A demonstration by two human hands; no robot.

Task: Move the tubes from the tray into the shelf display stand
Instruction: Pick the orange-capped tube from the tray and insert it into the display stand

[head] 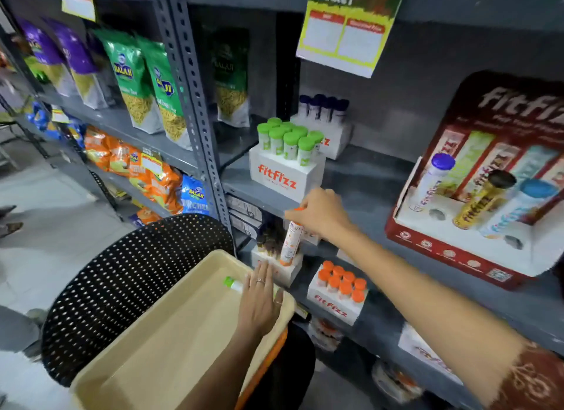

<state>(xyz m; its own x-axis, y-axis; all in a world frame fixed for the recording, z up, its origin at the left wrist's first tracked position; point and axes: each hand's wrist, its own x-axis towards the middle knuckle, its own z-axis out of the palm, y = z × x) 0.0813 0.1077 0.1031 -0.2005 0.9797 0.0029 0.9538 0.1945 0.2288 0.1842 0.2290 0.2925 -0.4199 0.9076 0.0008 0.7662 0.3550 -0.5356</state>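
Observation:
A cream tray (pixel 171 342) rests on a black perforated chair in front of the shelves. My left hand (pixel 259 299) lies flat over a green-capped tube (pixel 232 284) at the tray's far corner; whether it grips the tube I cannot tell. My right hand (pixel 320 214) holds an orange-capped white tube (pixel 291 238) by its top, upright, with its lower end at a white stand (pixel 282 270) on the lower shelf. To the right, a red and white display stand (pixel 476 241) on the middle shelf holds three slanted tubes and shows open holes.
A white box of green-capped tubes (pixel 287 153) and one of dark-capped tubes (pixel 323 110) stand on the middle shelf. A box of orange-capped tubes (pixel 338 290) sits on the lower shelf. Snack bags (pixel 143 83) fill the left shelving. The black chair (pixel 122 275) stands under the tray.

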